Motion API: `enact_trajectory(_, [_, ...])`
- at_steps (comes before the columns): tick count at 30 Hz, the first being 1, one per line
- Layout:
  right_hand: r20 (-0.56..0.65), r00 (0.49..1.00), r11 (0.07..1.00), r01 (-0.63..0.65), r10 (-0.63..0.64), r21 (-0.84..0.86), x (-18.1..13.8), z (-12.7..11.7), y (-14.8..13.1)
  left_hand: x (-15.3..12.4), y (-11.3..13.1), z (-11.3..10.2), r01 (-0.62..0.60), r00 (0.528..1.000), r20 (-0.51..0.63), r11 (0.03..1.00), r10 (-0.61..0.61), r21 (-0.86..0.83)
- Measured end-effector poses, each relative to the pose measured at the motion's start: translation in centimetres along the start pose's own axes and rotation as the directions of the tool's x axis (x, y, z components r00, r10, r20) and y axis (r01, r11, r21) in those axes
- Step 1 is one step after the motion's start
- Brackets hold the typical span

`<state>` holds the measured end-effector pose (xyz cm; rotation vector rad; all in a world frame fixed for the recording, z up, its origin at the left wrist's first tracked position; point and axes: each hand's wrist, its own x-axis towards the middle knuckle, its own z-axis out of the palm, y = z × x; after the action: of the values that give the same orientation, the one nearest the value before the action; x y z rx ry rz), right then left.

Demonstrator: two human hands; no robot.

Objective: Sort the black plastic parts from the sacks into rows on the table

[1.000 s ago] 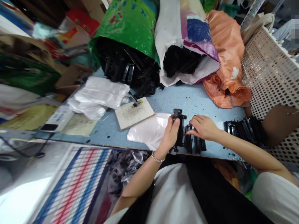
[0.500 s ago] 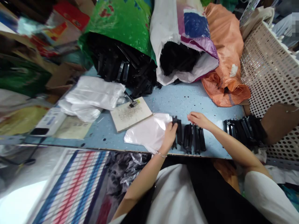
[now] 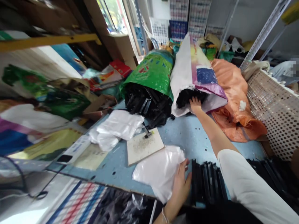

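Observation:
My right hand [image 3: 195,104] reaches into the mouth of a white and purple sack [image 3: 183,77]. Its fingers are spread over dark parts inside, and I see nothing gripped. On the bench, my left hand [image 3: 182,179] lies at the right edge of a pile of clear plastic bags [image 3: 157,171], fingers loosely bent and thumb apart, nothing visible in it. Just right of it stands a row of long black plastic pieces [image 3: 209,180]. More black pieces [image 3: 149,104] spill from a green sack [image 3: 149,70].
A pale board [image 3: 144,146] with a small black tool [image 3: 148,134] lies left of centre. Behind it sit folded plastic bags [image 3: 119,124]. An orange sack [image 3: 230,90] and a perforated crate [image 3: 275,112] line the right. More black pieces [image 3: 275,179] lie below the crate.
My right hand has gone from the black row to the white sack's mouth. The left hand has let go of a black piece and the row looks tighter. The view has tilted up.

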<state>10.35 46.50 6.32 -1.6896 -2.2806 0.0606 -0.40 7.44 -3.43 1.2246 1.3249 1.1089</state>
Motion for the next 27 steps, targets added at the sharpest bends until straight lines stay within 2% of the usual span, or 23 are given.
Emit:
enact_trajectory(4, [0.006,0.998,0.995,0.071,-0.070,-0.064,1.0,-0.7,1.7,1.0,-0.1,-0.7,0.037,0.999,-0.006,0.996,-0.037,-0.078])
enact_trajectory(7, [-0.008,0.994,0.990,0.108,-0.109,-0.090,-0.6,-1.7,2.6,1.9,0.7,-1.3,0.079,0.997,0.015,0.991,-0.078,-0.105])
enact_trajectory(9, [-0.070,0.991,0.993,0.115,-0.115,-0.001,-3.1,-2.9,3.1,3.0,1.7,-2.3,0.071,0.997,0.000,0.989,-0.072,-0.129])
enact_trajectory(10, [-0.097,0.988,0.984,0.131,-0.119,0.121,-4.7,-3.7,3.3,3.7,2.3,-2.9,0.057,0.998,-0.028,0.987,-0.062,-0.147])
enact_trajectory(11, [-0.099,0.986,0.943,0.154,-0.131,0.295,-6.7,-4.5,3.5,4.6,3.0,-3.6,0.042,0.996,-0.075,0.983,-0.056,-0.178])
enact_trajectory(12, [-0.070,0.985,0.850,0.171,-0.157,0.498,-9.0,-5.2,3.5,5.6,3.7,-4.2,0.028,0.991,-0.122,0.973,-0.058,-0.231])
enact_trajectory(13, [-0.009,0.978,0.705,0.157,-0.209,0.692,-11.3,-5.8,3.3,6.7,4.5,-4.6,0.026,0.987,-0.145,0.952,-0.073,-0.304])
enact_trajectory(14, [0.073,0.955,0.541,0.098,-0.286,0.836,-13.8,-6.3,3.0,7.6,5.4,-4.8,0.047,0.989,-0.111,0.915,-0.099,-0.401])
enact_trajectory(15, [0.145,0.918,0.391,0.013,-0.370,0.920,-16.1,-6.5,2.6,8.3,6.2,-4.8,0.118,0.992,0.023,0.862,-0.123,-0.494])
enact_trajectory(16, [0.199,0.872,0.275,-0.077,-0.448,0.958,-18.2,-6.5,2.1,8.7,7.0,-4.4,0.238,0.965,0.230,0.798,-0.128,-0.554])
enact_trajectory(17, [0.241,0.828,0.207,-0.155,-0.506,0.966,-20.1,-6.3,1.5,8.8,7.7,-3.9,0.374,0.885,0.454,0.736,-0.101,-0.564])
enact_trajectory(18, [0.276,0.798,0.183,-0.209,-0.536,0.961,-21.7,-6.0,1.1,8.5,8.3,-3.1,0.489,0.772,0.633,0.689,-0.057,-0.535])
enact_trajectory(19, [0.306,0.786,0.192,-0.239,-0.537,0.952,-23.0,-5.7,0.8,8.0,8.7,-2.3,0.559,0.679,0.734,0.661,-0.019,-0.501])
enact_trajectory(20, [0.320,0.800,0.224,-0.237,-0.507,0.945,-24.0,-5.4,0.6,7.3,9.0,-1.4,0.579,0.648,0.762,0.653,-0.003,-0.489])
enact_trajectory(21, [0.312,0.837,0.273,-0.204,-0.449,0.940,-24.8,-5.3,0.5,6.5,9.1,-0.7,0.552,0.682,0.731,0.669,-0.019,-0.497])
enact_trajectory(23, [0.202,0.929,0.431,-0.052,-0.310,0.901,-26.0,-5.5,0.5,5.0,8.9,0.3,0.419,0.836,0.536,0.769,-0.118,-0.484])
enact_trajectory(24, [0.104,0.957,0.538,0.061,-0.271,0.841,-26.5,-5.8,0.6,4.3,8.8,0.6,0.360,0.890,0.426,0.827,-0.165,-0.432])
enact_trajectory(25, [0.005,0.963,0.652,0.180,-0.271,0.737,-27.0,-6.1,0.7,3.7,8.7,0.7,0.319,0.921,0.340,0.873,-0.193,-0.369])
enact_trajectory(27, [-0.133,0.921,0.816,0.386,-0.366,0.430,-27.8,-6.8,0.7,2.8,8.8,0.7,0.276,0.943,0.263,0.921,-0.204,-0.274])
